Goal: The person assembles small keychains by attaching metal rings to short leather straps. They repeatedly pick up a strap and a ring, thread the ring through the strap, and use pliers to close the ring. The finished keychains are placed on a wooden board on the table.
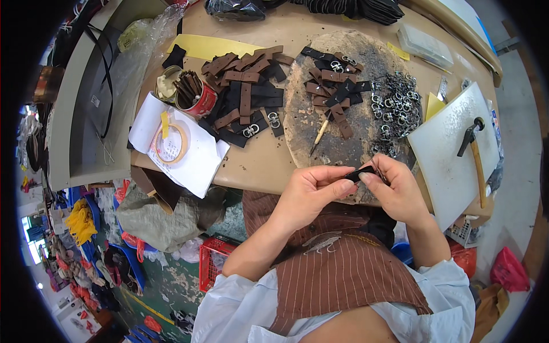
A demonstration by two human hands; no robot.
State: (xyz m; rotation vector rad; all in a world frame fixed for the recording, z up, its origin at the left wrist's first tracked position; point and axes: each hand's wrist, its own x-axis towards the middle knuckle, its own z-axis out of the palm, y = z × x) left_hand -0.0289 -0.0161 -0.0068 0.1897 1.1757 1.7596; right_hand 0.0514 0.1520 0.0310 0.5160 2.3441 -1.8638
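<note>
Close to the table's near edge, my left hand (320, 188) and my right hand (397, 191) meet around a small black strap piece (360, 172). Both hands pinch it between thumb and fingers. A thin dark item (376, 166) shows by my right fingers; its kind is unclear. Beyond them, a round worn board (297, 123) bears a heap of brown and black strap tabs (337, 77), some fitted with metal rings. Many loose metal swivel buckles (394, 108) lie on its right side. An awl-like tool with a pale handle (321, 132) rests left of centre on the board.
More brown and black straps (246, 103) lie left of the board, beside a red tin (201, 107) of brown strips. A tape roll (185, 143) sits on white papers (200, 171). At right, a hammer (476, 154) rests on a white slab (443, 154). A plastic box (423, 46) stands behind.
</note>
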